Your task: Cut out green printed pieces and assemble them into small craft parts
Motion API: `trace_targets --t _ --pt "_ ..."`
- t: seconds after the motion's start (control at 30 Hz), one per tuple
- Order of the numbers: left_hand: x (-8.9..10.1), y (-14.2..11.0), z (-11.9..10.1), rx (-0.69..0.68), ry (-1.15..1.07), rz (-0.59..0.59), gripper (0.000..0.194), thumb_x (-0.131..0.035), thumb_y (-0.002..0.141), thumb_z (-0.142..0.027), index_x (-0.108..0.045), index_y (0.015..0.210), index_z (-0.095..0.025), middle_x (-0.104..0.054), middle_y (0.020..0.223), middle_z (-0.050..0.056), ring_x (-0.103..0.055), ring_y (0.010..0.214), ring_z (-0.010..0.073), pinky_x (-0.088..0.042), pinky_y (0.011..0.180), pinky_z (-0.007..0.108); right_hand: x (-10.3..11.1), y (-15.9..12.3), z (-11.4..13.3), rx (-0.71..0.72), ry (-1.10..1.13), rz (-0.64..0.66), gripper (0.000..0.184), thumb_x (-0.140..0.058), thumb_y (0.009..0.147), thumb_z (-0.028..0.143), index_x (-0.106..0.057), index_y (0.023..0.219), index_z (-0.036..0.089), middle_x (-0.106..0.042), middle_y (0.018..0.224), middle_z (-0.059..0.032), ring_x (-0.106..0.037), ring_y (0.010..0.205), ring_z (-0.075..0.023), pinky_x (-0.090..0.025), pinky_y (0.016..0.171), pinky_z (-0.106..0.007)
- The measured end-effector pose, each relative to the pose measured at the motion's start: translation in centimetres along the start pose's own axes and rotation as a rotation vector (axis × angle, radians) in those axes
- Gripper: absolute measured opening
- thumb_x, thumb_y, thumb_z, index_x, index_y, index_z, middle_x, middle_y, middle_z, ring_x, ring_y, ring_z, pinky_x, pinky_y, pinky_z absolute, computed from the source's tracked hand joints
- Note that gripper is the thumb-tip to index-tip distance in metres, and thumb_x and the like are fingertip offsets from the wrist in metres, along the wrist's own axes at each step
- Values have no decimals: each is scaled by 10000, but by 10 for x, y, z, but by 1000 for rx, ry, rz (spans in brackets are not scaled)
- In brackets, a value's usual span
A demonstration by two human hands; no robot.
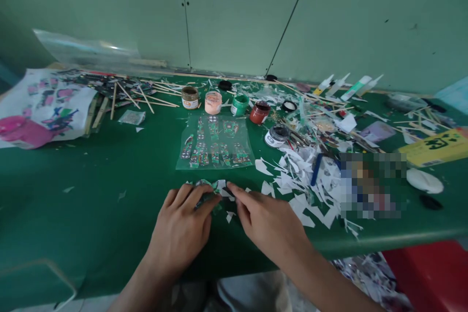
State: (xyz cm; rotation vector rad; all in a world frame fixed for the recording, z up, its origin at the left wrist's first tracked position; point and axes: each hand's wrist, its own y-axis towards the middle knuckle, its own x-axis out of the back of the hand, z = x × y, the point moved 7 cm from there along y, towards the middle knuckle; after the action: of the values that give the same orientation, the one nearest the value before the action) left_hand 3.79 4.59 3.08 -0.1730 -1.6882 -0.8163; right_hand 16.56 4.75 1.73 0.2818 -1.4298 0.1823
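Patterned piece: small, green and multicoloured, under my fingertips, just on my side of the clear sheet.
Handling: I judge it very light, thin and bendy, probably a little slick; a hard press could crease it, so its outer edges look the best place to hold.
Left hand: curled over the patterned piece, which looks pinched between thumb and fingers.
Right hand: index finger stretched out, its tip at a white paper bit beside the patterned piece; the other fingers are folded under, and I cannot tell whether they grip anything.
Clear sheet: flat, see-through film, smooth and faintly shiny, carrying strips and shapes in green, white and brown patterns.
Jars: squat, open and labelled, beyond the clear sheet: a brown jar, a peach jar, a green jar and a red jar; a dark jar stands just right of it.
Paper scraps: white, angular and curled, heaped right of the clear sheet.
Sticks: slim, pale, apparently wooden, beyond the clear sheet to its left.
Counter: smooth, dark green, reaching all around the clear sheet.
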Motion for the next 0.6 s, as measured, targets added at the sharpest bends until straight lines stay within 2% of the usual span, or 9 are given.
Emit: trace_targets --t 0.2,0.4,0.6 --pt "0 -1 2 28 -29 -16 352 -452 835 -83 -704 1023 -241 -713 1063 41 -610 963 249 -507 785 411 -5 -1 5 3 -39 -25 467 -421 882 196 -575 1316 279 -685 709 -46 -588 500 -135 -297 431 -246" --pt "-1 -2 3 45 -20 -5 344 -456 838 -89 -707 1009 -251 -711 1065 46 -616 947 249 -510 769 414 -5 1 7 6 -64 28 480 -440 869 194 -562 1322 295 -697 742 -43 -587 489 -139 -297 421 -248" --pt "-2 -2 2 32 -10 -1 343 -460 841 -87 -703 1015 -254 -708 1077 38 -614 955 256 -499 762 418 -6 1 9 -6 -101 73 492 -441 879 191 -530 1354 282 -695 747 -52 -608 507 -145 -350 429 -248"
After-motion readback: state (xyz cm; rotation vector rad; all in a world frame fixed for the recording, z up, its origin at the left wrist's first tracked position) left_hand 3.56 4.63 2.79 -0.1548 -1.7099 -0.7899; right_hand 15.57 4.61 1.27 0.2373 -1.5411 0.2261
